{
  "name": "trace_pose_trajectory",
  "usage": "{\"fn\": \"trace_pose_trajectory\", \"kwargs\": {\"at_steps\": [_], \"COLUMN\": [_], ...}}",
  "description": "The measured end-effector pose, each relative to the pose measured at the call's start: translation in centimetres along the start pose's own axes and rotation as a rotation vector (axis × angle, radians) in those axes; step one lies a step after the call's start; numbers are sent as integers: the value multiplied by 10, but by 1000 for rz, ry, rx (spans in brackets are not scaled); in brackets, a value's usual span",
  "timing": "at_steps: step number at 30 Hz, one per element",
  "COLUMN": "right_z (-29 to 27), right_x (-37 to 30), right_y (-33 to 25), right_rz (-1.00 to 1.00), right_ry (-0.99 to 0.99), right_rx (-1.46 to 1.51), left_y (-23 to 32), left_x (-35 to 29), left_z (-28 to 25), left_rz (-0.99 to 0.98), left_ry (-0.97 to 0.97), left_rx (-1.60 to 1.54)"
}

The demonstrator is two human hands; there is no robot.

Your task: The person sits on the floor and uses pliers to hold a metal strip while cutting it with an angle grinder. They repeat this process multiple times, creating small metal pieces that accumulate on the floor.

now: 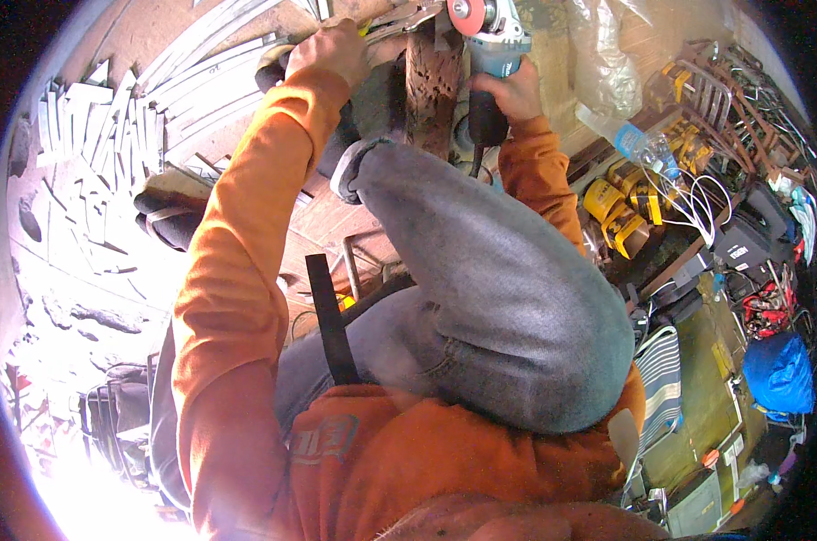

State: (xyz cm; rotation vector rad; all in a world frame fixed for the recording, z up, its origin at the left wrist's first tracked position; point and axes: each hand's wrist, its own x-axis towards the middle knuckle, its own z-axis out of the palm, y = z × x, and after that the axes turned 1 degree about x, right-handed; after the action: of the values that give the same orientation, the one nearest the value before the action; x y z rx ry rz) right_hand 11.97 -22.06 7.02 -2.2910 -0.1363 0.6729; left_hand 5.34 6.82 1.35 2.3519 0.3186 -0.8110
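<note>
In the head view, my only one, I am seeing the left hand curling its fingers around the yellow-handled end of a pliers-like tool, whose metal head is lying across the top of a rough wooden log. The right hand is wrapping its fingers around the dark body of a teal angle grinder, just right of the log. The grinder's reddish disc is sitting near the tool's head; I cannot tell whether they are touching. Pale metal strips are lying scattered at left. At right, a plastic bottle is resting near yellow power tools, and a blue bag is sitting farther down.
</note>
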Motion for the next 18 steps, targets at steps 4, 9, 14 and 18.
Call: {"fn": "trace_pose_trajectory", "kwargs": {"at_steps": [4,9,14,18], "right_z": [6,3,3,2], "right_x": [2,1,4,5], "right_y": [5,0,-4,-3], "right_rz": [-52,-97,-87,-52], "right_ry": [37,33,-8,-15], "right_rx": [3,-81,-52,-108], "left_y": [0,4,6,3], "left_x": [-3,-9,-11,-4], "left_z": [-2,-14,-18,-7], "left_rz": [8,-5,-37,-27], "left_ry": [65,14,-2,24], "left_rx": [-27,22,6,-32]}}
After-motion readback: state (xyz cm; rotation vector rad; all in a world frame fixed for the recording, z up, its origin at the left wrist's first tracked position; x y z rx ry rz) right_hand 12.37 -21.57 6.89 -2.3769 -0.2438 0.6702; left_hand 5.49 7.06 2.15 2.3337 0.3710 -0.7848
